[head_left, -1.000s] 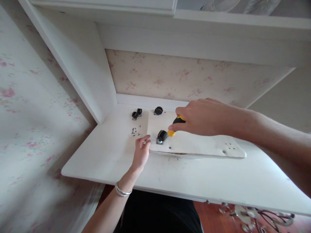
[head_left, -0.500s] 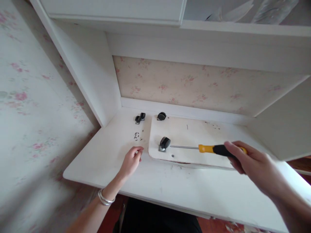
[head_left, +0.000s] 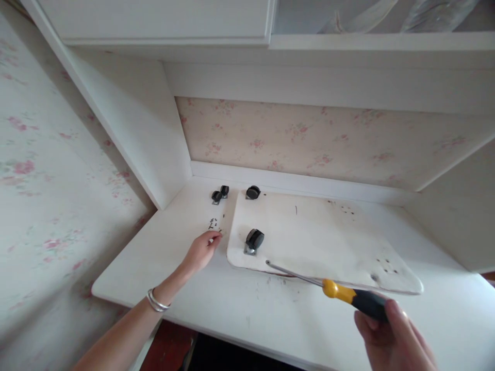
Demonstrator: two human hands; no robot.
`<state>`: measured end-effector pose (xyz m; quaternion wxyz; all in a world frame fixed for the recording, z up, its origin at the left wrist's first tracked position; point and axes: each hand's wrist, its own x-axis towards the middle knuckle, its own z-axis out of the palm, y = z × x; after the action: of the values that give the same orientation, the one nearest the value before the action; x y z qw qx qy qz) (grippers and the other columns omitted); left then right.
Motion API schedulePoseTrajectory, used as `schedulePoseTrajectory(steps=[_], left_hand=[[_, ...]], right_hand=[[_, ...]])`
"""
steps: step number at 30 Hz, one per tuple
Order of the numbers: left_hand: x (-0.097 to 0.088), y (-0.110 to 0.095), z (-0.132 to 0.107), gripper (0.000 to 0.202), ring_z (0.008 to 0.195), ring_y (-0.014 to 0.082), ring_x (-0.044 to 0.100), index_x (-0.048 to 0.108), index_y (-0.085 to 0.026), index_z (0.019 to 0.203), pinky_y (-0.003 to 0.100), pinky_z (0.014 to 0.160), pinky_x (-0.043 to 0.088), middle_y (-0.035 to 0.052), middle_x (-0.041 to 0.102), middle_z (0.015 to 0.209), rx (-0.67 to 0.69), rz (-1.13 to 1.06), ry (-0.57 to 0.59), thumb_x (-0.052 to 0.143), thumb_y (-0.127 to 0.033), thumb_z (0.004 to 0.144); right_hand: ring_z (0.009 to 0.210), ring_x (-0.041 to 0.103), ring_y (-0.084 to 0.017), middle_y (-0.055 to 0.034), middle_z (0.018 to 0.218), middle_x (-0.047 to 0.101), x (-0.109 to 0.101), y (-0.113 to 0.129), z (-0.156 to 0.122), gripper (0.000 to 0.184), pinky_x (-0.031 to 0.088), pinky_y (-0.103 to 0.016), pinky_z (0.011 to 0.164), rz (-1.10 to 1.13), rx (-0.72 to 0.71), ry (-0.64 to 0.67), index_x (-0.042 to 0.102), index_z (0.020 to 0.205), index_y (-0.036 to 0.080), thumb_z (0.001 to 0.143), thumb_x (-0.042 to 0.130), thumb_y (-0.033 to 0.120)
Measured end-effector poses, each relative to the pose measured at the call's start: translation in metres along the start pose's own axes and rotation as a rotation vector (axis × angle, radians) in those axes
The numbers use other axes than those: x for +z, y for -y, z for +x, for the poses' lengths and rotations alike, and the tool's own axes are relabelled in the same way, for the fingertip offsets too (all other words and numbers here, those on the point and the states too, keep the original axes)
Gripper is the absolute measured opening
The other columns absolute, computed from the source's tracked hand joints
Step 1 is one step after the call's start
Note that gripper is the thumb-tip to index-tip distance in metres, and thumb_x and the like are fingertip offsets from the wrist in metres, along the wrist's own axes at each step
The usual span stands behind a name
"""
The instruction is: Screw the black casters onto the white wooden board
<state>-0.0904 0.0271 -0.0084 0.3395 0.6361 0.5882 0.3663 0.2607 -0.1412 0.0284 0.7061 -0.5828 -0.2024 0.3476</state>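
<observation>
My right hand (head_left: 389, 330) is wrapped round the yellow and black handle of a screwdriver (head_left: 342, 293). Its shaft slants left, the tip at or just over a small hole near the front edge of a white board (head_left: 309, 226). On that board a black caster (head_left: 254, 240) with a metal plate stands close to the tip, and a second caster (head_left: 252, 192) is at the back corner. My left hand (head_left: 203, 250) is pinched closed just left of the board, beside several small dark screws (head_left: 212, 223). What its fingertips hold, if anything, is too small to make out.
Two loose casters (head_left: 217, 196) lie behind the screws on the white desk (head_left: 154, 257). A side panel (head_left: 116, 123) and an overhead cabinet (head_left: 166, 20) frame the desk. Several dark holes mark the board's right end.
My right hand has moved down and nearer to me, swinging the screwdriver tip from beside the caster to the front-edge hole. My left hand has moved slightly toward the screws and stays pinched.
</observation>
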Motion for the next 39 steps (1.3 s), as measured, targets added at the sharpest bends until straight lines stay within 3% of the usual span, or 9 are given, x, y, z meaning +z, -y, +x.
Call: schedulePoseTrajectory(steps=[4,9,11,14,17,24,31,39], left_hand=[[0.014,-0.014,-0.006,0.036,0.074,0.0221,0.065,0.073,-0.023,0.096,0.032,0.071,0.048,0.0039,0.073,0.085,-0.030,-0.043,0.061,0.050,-0.049,0.092],[0.021,-0.027,-0.020,0.046,0.057,0.0187,0.052,0.070,-0.021,0.087,0.029,0.056,0.038,-0.0011,0.057,0.060,-0.170,-0.072,0.107,0.041,-0.056,0.094],[0.022,-0.033,-0.027,0.047,0.060,0.0185,0.053,0.069,-0.020,0.084,0.029,0.058,0.039,0.0001,0.059,0.063,-0.204,-0.100,0.115,0.042,-0.057,0.094],[0.025,-0.043,-0.038,0.043,0.070,0.0195,0.059,0.070,-0.018,0.097,0.028,0.064,0.042,0.0033,0.069,0.080,-0.253,-0.177,0.132,0.053,-0.057,0.088],[0.033,-0.052,-0.046,0.046,0.083,0.0229,0.064,0.068,-0.016,0.111,0.029,0.071,0.045,0.0067,0.073,0.094,-0.287,-0.284,0.146,0.061,-0.053,0.083],[0.049,-0.058,-0.047,0.039,0.103,0.0273,0.066,0.064,-0.017,0.112,0.034,0.087,0.047,0.0099,0.073,0.111,-0.350,-0.381,0.040,0.068,-0.040,0.082],[0.058,-0.059,-0.045,0.040,0.099,0.0267,0.067,0.062,-0.015,0.114,0.034,0.085,0.049,0.0097,0.074,0.106,-0.404,-0.451,-0.032,0.070,-0.034,0.081],[0.057,-0.059,-0.047,0.042,0.102,0.0263,0.068,0.061,-0.015,0.117,0.034,0.087,0.049,0.0096,0.074,0.110,-0.419,-0.491,-0.024,0.071,-0.034,0.081]], right_hand=[[0.072,0.057,-0.010,0.0011,0.084,0.065,0.030,0.022,0.012,0.033,0.049,-0.017,0.056,0.117,-0.012,-0.118,0.071,0.083,0.022,0.069,0.081,0.050],[0.057,0.053,-0.011,0.0013,0.070,0.059,0.079,0.042,0.018,0.028,0.045,-0.023,0.048,-0.030,-0.215,0.038,0.068,0.086,0.020,0.082,0.070,0.048],[0.053,0.055,-0.013,0.0009,0.070,0.059,0.096,0.045,0.019,0.028,0.045,-0.026,0.045,-0.162,-0.353,0.107,0.066,0.089,0.020,0.085,0.067,0.048],[0.049,0.057,-0.013,0.0011,0.071,0.060,0.117,0.045,0.022,0.026,0.047,-0.027,0.044,-0.286,-0.559,0.173,0.066,0.088,0.020,0.085,0.069,0.045],[0.050,0.057,-0.012,0.0011,0.072,0.061,0.131,0.043,0.024,0.023,0.048,-0.026,0.045,-0.331,-0.642,0.254,0.066,0.087,0.020,0.087,0.068,0.043],[0.051,0.059,-0.011,0.0024,0.075,0.061,0.144,0.037,0.028,0.019,0.046,-0.026,0.047,-0.372,-0.699,0.311,0.065,0.088,0.021,0.088,0.068,0.040],[0.052,0.058,-0.011,0.0029,0.076,0.062,0.145,0.037,0.024,0.013,0.046,-0.026,0.049,-0.419,-0.743,0.336,0.065,0.089,0.022,0.089,0.067,0.035],[0.055,0.055,-0.010,0.0038,0.070,0.060,0.146,0.041,0.018,0.012,0.046,-0.025,0.051,-0.441,-0.821,0.303,0.067,0.087,0.022,0.090,0.066,0.034]])
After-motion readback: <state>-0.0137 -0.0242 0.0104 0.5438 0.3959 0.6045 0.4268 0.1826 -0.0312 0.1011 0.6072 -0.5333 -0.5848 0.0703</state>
